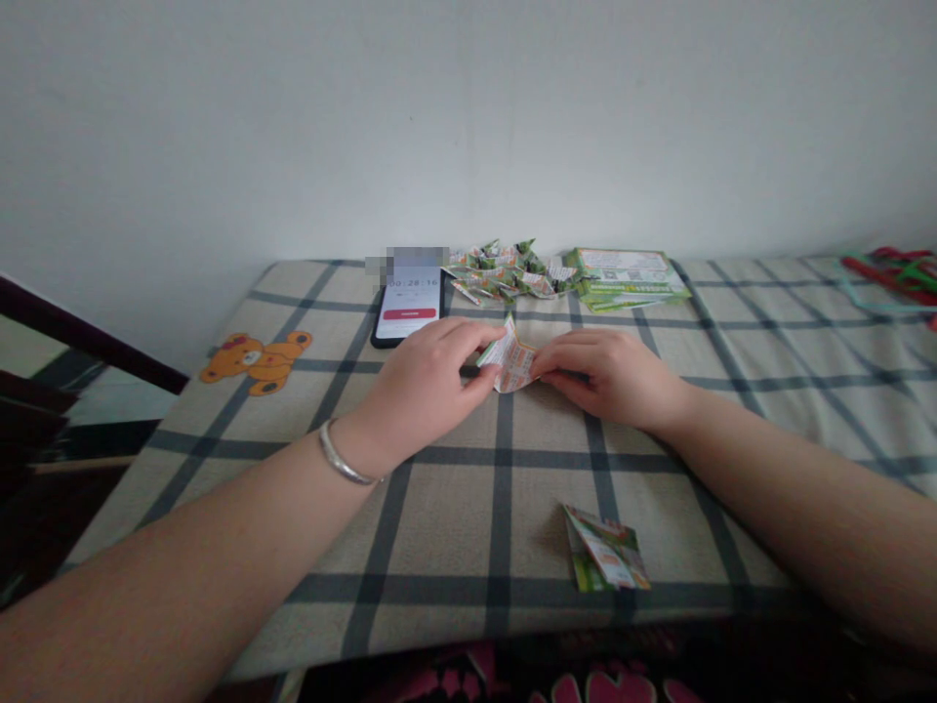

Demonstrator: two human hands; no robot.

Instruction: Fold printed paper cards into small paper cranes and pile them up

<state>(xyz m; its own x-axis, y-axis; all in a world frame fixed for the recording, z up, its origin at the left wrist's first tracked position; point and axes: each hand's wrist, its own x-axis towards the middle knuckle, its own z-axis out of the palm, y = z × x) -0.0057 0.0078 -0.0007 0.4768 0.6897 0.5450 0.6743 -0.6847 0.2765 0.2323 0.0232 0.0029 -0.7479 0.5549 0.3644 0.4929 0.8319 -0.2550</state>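
A small printed paper piece (pixel 513 363), partly folded, is pinched between both hands over the checked cloth (pixel 454 508). My left hand (pixel 425 386) grips its left edge with thumb and fingers closed; a silver bangle (pixel 343 459) sits on that wrist. My right hand (pixel 611 376) pinches the right edge, fingers pressed together low on the cloth. Nearer to me lies another folded paper piece (pixel 606 558), untouched.
At the back of the table lie a phone (pixel 410 305) showing a timer, a heap of folded paper pieces (pixel 505 271) and a stack of flat printed sheets (pixel 628 277). Red and green cords (pixel 893 275) sit far right. A bear patch (pixel 256 359) marks the cloth at left.
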